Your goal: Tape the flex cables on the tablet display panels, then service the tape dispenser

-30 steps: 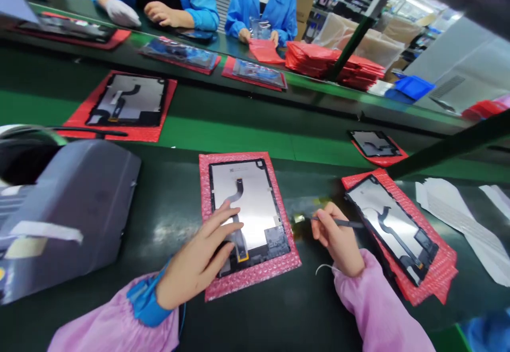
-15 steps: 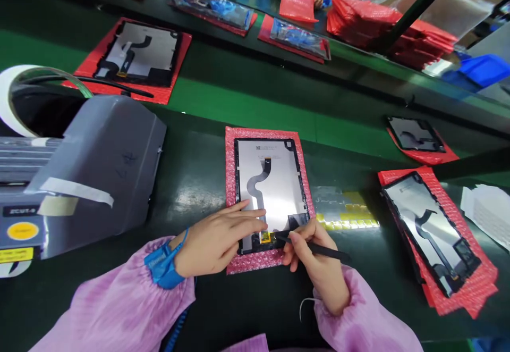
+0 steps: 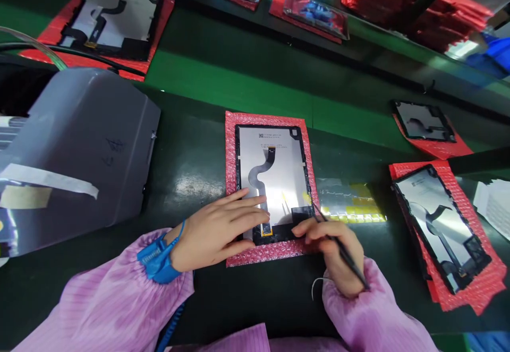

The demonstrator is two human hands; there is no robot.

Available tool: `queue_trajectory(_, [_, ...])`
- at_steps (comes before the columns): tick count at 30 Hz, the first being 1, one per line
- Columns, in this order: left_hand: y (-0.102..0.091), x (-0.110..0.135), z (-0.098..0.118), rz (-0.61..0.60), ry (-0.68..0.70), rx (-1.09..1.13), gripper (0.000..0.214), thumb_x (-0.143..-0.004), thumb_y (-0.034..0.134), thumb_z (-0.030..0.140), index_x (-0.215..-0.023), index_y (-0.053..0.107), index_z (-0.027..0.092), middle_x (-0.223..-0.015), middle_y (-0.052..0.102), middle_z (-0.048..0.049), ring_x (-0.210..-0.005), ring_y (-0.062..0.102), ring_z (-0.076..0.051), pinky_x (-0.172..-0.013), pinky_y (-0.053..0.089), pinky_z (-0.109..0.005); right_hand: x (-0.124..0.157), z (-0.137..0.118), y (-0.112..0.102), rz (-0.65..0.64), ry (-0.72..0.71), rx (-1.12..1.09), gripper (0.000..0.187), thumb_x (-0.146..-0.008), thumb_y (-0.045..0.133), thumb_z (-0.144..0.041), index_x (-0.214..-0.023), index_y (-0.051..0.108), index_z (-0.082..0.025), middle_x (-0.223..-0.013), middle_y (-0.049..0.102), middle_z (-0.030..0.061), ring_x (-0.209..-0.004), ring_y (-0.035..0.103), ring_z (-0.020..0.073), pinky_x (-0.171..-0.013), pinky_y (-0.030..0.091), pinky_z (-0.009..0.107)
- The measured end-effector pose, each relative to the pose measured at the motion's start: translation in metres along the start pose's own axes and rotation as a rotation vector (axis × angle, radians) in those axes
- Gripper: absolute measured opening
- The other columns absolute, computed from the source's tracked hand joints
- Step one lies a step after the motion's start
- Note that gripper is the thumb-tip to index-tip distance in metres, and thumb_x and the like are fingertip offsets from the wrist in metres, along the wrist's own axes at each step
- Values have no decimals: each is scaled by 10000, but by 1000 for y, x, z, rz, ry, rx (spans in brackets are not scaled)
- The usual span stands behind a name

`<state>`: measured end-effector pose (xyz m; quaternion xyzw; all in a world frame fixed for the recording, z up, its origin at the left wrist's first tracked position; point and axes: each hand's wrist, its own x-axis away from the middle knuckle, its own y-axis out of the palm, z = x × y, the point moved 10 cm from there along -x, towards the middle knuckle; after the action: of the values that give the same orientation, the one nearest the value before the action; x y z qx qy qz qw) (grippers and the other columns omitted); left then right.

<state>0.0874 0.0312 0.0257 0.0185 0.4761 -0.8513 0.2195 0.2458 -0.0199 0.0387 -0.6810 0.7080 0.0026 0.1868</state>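
A tablet display panel (image 3: 274,182) lies back side up on a pink bubble-wrap sheet (image 3: 310,152). A dark flex cable (image 3: 258,176) curves down it to a gold-edged connector (image 3: 267,232). My left hand (image 3: 223,229), a blue wrist strap (image 3: 158,259) at its wrist, rests flat with fingers spread over the panel's lower left and the cable. Black tweezers (image 3: 346,253) are gripped in my right hand (image 3: 334,245) at the lower right corner. Their tips point up over the panel's right edge, with a small yellow piece (image 3: 306,198) there, blurred.
Clear strips with yellow tape pieces (image 3: 354,217) lie to the right. Beyond them, another panel (image 3: 442,229) sits on red bubble bags. A grey machine (image 3: 91,155) stands at left. More panels and wrapped parts (image 3: 314,14) lie farther back.
My right hand has moved right, and the tweezers' tips have swung from the connector up to the panel's right edge. The left hand stays on the panel. The view has tilted down.
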Motion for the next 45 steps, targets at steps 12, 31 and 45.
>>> queue_trajectory(12, [6,3,-7,-48,-33,117,430,-1030,560,350,-1424,522,182,-1447,635,-92,-1470,459,-218,-1289,269,-462,-7,-7,51,-297,-116,499,200,-993,611,-229,-845,477,-235,-937,731,36,-823,659,167,-704,502,288])
queue_trajectory(31, [8,7,4,-21,152,20,272,-976,610,108,-1203,673,245,-1438,644,-9,-1538,329,-223,-1323,158,-509,7,-11,27,-194,-210,461,250,-863,756,-110,-910,560,-258,-1053,792,19,-950,746,195,-796,607,354])
queue_trajectory(45, [12,7,4,-61,162,33,258,-1001,550,93,-1160,682,247,-1450,632,-2,-1543,318,-225,-1320,161,-547,23,-40,59,-322,-545,827,162,-912,749,-283,-817,620,-258,-1106,802,-3,-964,732,186,-720,525,333])
